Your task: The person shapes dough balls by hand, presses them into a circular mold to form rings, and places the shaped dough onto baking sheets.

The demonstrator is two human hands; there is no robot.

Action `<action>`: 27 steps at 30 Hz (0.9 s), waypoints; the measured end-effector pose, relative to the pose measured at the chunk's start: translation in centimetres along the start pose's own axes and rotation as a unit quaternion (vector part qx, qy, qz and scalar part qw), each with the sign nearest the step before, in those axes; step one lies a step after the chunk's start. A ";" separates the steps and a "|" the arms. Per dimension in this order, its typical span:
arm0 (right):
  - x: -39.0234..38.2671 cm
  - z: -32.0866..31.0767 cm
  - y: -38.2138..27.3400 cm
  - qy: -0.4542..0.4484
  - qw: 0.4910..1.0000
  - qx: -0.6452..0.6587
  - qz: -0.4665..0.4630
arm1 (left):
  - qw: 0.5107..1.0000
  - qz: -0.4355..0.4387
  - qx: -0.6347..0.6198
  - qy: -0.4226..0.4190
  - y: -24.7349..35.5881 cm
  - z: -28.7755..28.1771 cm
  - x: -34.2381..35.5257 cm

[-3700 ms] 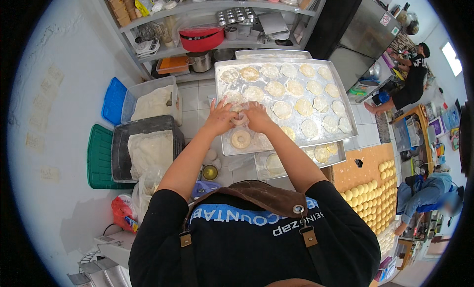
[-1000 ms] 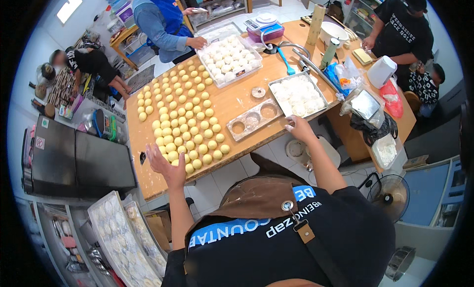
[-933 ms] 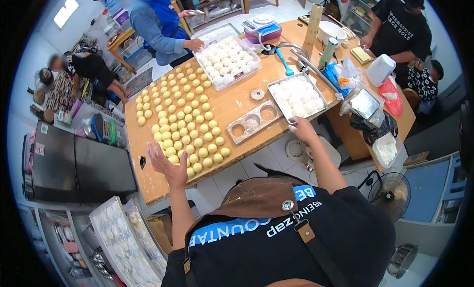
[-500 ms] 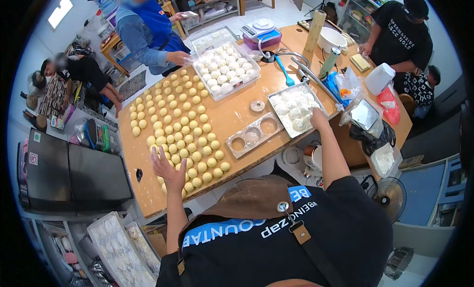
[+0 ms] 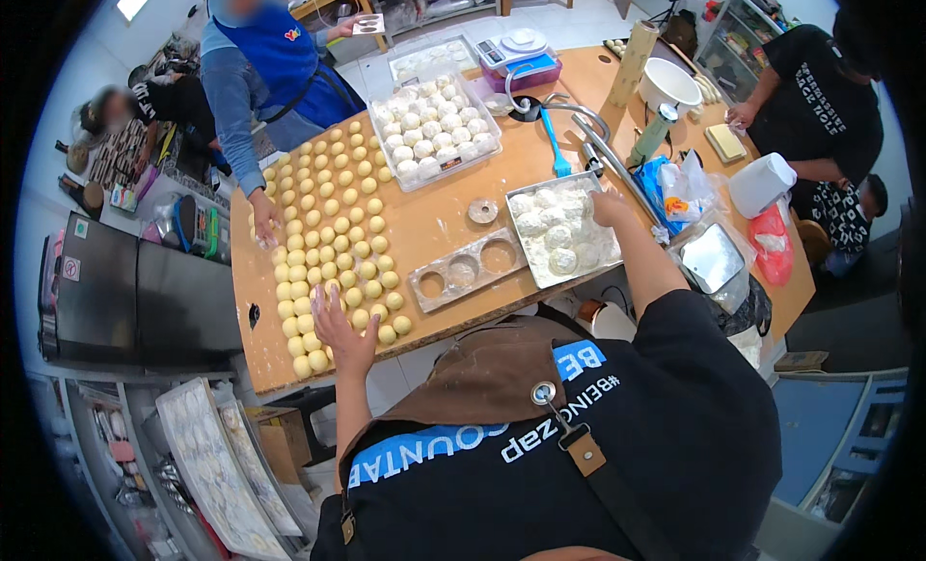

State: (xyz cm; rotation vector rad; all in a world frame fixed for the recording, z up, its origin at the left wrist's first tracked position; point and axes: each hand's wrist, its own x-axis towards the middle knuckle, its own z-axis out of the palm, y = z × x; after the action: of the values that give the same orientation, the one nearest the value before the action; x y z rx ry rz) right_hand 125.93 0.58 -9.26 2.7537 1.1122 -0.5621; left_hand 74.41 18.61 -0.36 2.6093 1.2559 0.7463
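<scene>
since the frame half a second ago, the co-worker's hand [image 5: 265,220] has left the white-filled container and come down at the far left of the rows, and my right hand has slid a little farther up the side of the metal tray.

working from the left, i see a large tray [image 5: 181,389] of pale pieces standing low in the view, too blurred for me to judge their shape. next come the yellow balls [image 5: 311,217], in close rows on the wooden table [image 5: 449,206]; they look rounded already, and none that i can make out is pressed flat. my left hand [image 5: 340,329] is spread and holds nothing that i can see, over the near rows; i cannot tell whether it touches them.

beyond, the clear container [image 5: 424,178] is full of white balls [image 5: 430,130], so that batch looks done to me. right of the rows lies the wooden block [image 5: 480,263] with three round hollows, the middle one showing something pale inside, with the pale ring [image 5: 474,213] just behind it.

farther right, several floured pieces [image 5: 562,261] lie in the metal tray [image 5: 582,274]. my right hand [image 5: 606,212] is at its right side, fingertips hidden, so i cannot tell whether it grasps one. judging by the long rows and those pieces, much is left to handle.
</scene>
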 end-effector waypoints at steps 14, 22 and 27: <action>-0.3 -2.1 3.2 0.009 0.987 0.055 -0.153 | 1.000 -0.027 0.013 -0.001 5.9 1.8 -1.0; -1.4 -0.1 2.4 0.078 0.972 0.152 -0.159 | 0.999 0.038 -0.015 -0.005 7.8 3.3 1.8; -2.0 0.7 1.9 0.100 0.974 0.154 -0.132 | 0.998 0.057 -0.006 -0.013 7.5 3.8 1.2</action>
State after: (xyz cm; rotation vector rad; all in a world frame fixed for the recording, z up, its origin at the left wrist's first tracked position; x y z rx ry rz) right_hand 125.72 -2.25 -9.17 2.9966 1.5786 -0.5357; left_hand 82.08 15.03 -0.68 2.6904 1.1005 0.7321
